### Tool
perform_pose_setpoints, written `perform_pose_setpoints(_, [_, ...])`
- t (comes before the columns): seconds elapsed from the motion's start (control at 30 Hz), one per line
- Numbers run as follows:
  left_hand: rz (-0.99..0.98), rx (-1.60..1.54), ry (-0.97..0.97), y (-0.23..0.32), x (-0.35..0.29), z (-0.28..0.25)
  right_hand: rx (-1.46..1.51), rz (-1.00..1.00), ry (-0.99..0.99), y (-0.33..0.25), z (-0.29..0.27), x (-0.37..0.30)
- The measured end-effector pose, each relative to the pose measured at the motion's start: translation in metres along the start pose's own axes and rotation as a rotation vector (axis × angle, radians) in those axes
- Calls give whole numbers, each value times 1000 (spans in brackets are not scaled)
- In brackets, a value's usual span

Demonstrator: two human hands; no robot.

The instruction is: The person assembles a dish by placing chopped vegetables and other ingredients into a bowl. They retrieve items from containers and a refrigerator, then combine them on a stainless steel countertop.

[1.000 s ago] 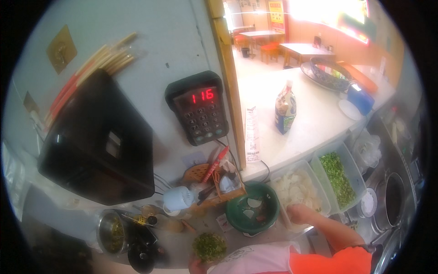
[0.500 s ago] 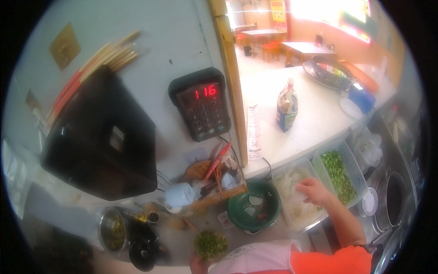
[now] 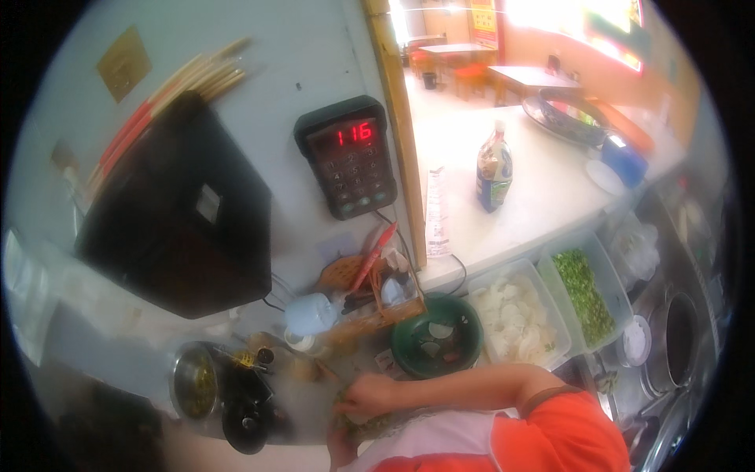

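My left hand (image 3: pixel 341 447) grips the side of a round bowl of chopped greens (image 3: pixel 379 427) at the lower edge, close to the apron. Only part of the greens shows, and the bowl's wall is hidden. Over the bowl reaches my right hand (image 3: pixel 370 395), its fingers closed and pointing down; what they hold, if anything, cannot be made out. To the right stand a clear tub of white slices (image 3: pixel 515 316) and another tub of chopped green herbs (image 3: pixel 582 291). A green basin (image 3: pixel 409 350) with a few scraps lies just beyond my right forearm.
A metal bowl (image 3: pixel 195 385) and a black lidded pot (image 3: pixel 245 431) stand at left. Behind are a wooden utensil box (image 3: pixel 385 315), a light-blue container (image 3: pixel 311 315), a wall keypad (image 3: pixel 346 157) and a black box (image 3: pixel 181 212). A squeeze bottle (image 3: pixel 494 169) stands on the white counter (image 3: pixel 456 236).
My right hand has moved left from the tub of white slices to over the bowl of greens. My left hand stays at the bowl. The view has shifted slightly.
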State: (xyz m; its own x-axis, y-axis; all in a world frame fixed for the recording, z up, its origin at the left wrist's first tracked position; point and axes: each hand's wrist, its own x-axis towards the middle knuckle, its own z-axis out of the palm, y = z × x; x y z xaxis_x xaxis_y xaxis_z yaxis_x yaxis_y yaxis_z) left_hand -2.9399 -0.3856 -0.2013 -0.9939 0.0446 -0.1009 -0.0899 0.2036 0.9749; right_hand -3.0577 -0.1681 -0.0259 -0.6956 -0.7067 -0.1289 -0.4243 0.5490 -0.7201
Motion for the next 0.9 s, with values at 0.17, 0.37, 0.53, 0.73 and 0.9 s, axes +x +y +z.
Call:
perform_pose_setpoints(0.17, [-430, -1095, 139, 39, 2, 11, -250, -88, -256, 52, 57, 29])
perform_pose_setpoints(0.37, [-214, -681, 102, 13, -5, 11, 245, -324, 395, -41, -30, -21])
perform_pose_setpoints(0.53, [98, 191, 5, -12, 7, 3, -223, -301, 146, 21, 39, -7])
perform_pose_setpoints(0.73, [142, 578, -66, 35, -1, 2, 268, -103, 30, 11, -38, -74])
perform_pose_setpoints(0.9, [-302, -628, 130, 16, -7, 6, 683, -480, 458, -4, -133, -229])
